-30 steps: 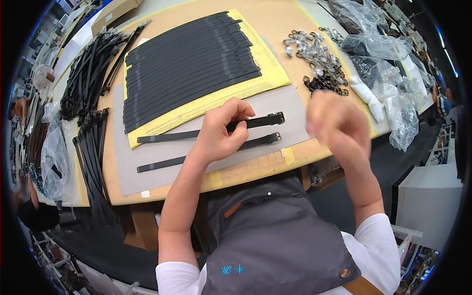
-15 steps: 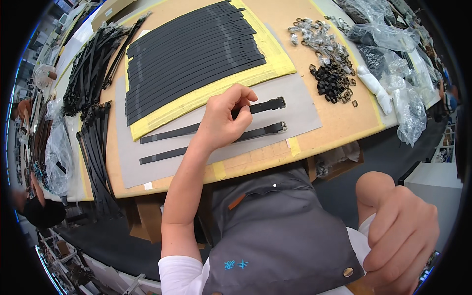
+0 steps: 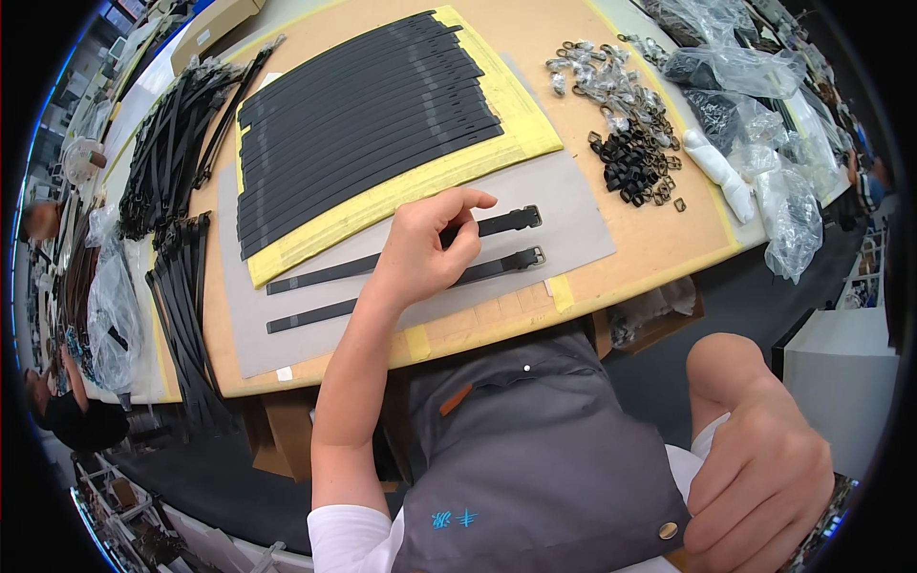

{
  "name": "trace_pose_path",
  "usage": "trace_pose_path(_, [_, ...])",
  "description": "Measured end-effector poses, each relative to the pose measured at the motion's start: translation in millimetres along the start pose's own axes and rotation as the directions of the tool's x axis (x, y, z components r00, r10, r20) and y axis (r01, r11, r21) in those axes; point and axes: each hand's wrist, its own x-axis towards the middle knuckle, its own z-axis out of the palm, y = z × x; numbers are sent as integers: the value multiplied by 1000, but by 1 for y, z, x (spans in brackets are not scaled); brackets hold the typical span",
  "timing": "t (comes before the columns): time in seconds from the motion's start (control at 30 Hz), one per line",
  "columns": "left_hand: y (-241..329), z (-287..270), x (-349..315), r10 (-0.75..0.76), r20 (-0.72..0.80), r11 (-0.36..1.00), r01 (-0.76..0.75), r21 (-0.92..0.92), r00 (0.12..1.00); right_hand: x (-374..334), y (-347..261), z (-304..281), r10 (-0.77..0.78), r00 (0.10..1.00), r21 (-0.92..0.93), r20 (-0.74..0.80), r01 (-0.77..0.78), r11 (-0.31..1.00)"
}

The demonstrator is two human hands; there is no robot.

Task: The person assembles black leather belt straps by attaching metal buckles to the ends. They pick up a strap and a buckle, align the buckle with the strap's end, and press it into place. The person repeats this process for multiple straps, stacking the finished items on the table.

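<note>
My left hand (image 3: 425, 248) hovers over two black leather straps with buckles. Its index finger points out to the right, the thumb is apart from it, and the other fingers curl under; nothing shows between them. Beneath it lie the upper strap (image 3: 325, 274) and the lower strap (image 3: 310, 318), roughly parallel on a grey mat (image 3: 573, 210), their buckles to the right. The hand covers part of both. My right hand (image 3: 764, 487) is raised at the lower right, away from the table, with fingers curled into a fist. Whatever it may hold is hidden.
Many black straps (image 3: 353, 124) lie side by side on a yellow board (image 3: 530, 124). Bundles of straps (image 3: 177, 143) hang at the left edge. Metal buckles (image 3: 611, 81) and black loops (image 3: 626, 167) form piles at right, near a white roll (image 3: 718, 177) and clear plastic bags (image 3: 793, 224).
My left index finger has straightened and its gap to the thumb has widened. My right fist has shifted slightly down and left. The whole view has tilted a little; the straps lie as before.
</note>
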Motion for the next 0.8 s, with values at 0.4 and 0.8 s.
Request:
trace_pose_path(0.4, [6,0,1,-183,85,980,188,-59,979,-57,146,-71,281,809,-539,-517,-562,627])
trace_pose_path(0.8, [2,5,-3,-150,18,987,150,-47,989,-70,187,-63,711,600,-180,-365,-795,578])
